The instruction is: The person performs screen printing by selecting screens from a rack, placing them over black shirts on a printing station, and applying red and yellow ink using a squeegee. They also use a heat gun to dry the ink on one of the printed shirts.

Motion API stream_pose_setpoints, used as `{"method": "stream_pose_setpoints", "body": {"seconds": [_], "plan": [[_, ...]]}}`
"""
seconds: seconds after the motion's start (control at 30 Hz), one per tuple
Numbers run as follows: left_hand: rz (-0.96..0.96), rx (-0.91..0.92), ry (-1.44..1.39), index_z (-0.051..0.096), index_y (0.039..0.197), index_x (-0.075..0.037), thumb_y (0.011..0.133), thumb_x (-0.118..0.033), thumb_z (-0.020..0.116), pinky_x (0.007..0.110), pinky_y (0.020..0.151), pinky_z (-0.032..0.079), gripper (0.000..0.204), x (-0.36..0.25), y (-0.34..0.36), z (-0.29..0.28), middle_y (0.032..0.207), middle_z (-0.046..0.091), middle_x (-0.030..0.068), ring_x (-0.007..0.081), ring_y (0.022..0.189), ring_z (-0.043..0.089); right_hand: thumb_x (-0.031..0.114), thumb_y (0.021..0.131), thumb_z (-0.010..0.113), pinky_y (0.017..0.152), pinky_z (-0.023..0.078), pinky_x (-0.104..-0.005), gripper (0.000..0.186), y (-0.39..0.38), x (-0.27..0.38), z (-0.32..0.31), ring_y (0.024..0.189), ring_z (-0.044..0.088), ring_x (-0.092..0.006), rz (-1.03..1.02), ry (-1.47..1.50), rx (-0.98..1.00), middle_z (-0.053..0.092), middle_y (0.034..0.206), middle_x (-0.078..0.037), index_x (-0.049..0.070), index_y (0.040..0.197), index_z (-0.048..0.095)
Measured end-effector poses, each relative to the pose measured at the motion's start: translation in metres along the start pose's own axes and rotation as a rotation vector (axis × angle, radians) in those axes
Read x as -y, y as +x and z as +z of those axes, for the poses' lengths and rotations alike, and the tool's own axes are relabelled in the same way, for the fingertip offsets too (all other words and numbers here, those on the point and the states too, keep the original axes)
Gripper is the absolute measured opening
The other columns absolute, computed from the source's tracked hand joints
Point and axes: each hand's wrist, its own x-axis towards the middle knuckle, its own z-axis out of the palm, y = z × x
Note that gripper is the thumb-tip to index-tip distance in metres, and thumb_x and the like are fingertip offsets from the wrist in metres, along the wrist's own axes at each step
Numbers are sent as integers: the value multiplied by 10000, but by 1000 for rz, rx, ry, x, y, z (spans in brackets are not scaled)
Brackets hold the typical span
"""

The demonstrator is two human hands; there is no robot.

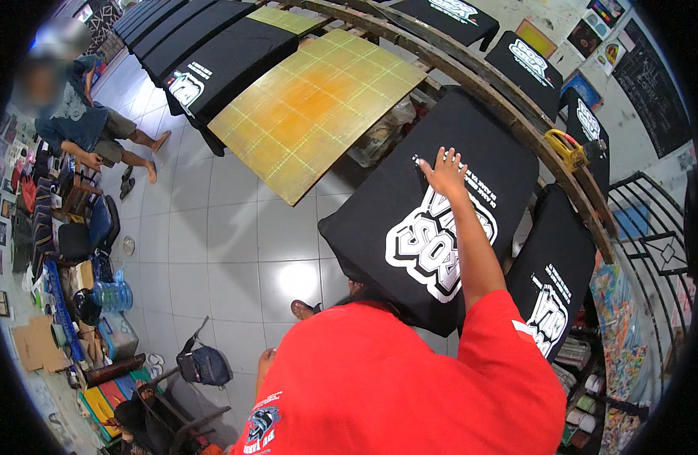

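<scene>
My right hand [445, 174] lies flat on a black T-shirt [387, 197] stretched over a board, fingers spread, holding nothing I can see. Under its fingers is the upper part of a white print. Large white block lettering [432, 246] spreads below the hand, partly covered by my forearm. A small white mark [417, 161] shows beside the thumb. On my left side, only a bit of skin shows past my red shirt [364, 379]; the fingers of my left hand cannot be made out.
A bare yellow board [319, 106] with tape lines adjoins the shirt. More printed black shirts [235, 64] lie along the curved rail [508, 114], which carries a yellow tool [565, 150]. Another person [87, 125] stands at far left. A backpack [203, 364] rests on the tiled floor.
</scene>
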Motion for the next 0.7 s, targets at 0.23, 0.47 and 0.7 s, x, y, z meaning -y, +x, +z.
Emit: {"method": "stream_pose_setpoints", "body": {"seconds": [0.23,0.47,0.7], "plan": [[-34,29,61,591,1150,54,948,-313,555,332,809,499,421,9,-2,6,1023,668,163,213,936,625,628,916,372,1128,113,-571,871,14,43,10,1433,106,-402,-74,123,-117,137,1534,-265,-15,1477,194],[-46,19,-77,593,1123,57,949,-316,550,325,792,501,413,-22,-7,8,979,658,140,190,889,625,634,915,365,1119,107,-584,860,44,13,-3,1432,79,-421,-163,457,112,114,1540,-260,-4,1472,212],[81,22,3,576,1158,48,947,-311,544,320,760,497,417,-37,-12,18,967,653,133,185,842,618,590,928,389,1103,156,-596,802,10,-85,-14,1411,158,-439,207,71,-242,190,1511,-286,5,1462,261]]}}
